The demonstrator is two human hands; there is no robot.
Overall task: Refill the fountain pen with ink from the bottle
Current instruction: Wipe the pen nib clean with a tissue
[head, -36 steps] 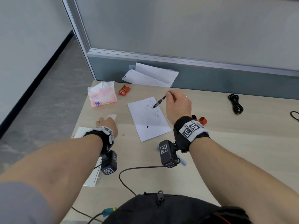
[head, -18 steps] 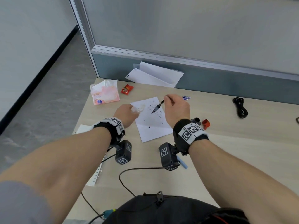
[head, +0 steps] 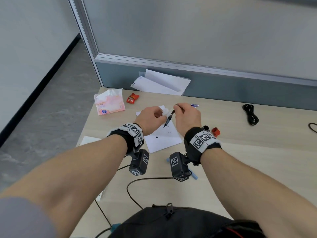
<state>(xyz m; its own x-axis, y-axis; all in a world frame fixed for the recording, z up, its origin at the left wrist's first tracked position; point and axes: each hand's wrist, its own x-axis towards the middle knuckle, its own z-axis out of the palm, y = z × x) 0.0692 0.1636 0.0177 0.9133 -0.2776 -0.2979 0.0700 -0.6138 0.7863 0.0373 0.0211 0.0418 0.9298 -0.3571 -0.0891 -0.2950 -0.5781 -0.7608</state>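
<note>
My right hand [head: 186,115] grips the black fountain pen [head: 169,118] by its upper end, nib pointing down and left over a white sheet [head: 164,138] marked with ink dots. My left hand [head: 151,117] pinches a small white tissue [head: 165,112] against the pen's middle. Behind my right wrist stand a dark cylindrical piece [head: 205,128] and a small red piece [head: 215,131]; I cannot tell whether either is the ink bottle.
A pink tissue pack [head: 109,104] and a red wrapper [head: 132,98] lie at the desk's far left. Loose papers [head: 161,82] lean on the partition. A black cable [head: 250,114] is coiled at the right, a blue battery [head: 194,105] behind my hand, a black bag [head: 180,222] at the near edge.
My left hand picked up the tissue from the desk's left side and carried it right to the pen. The right hand tilted the pen more upright.
</note>
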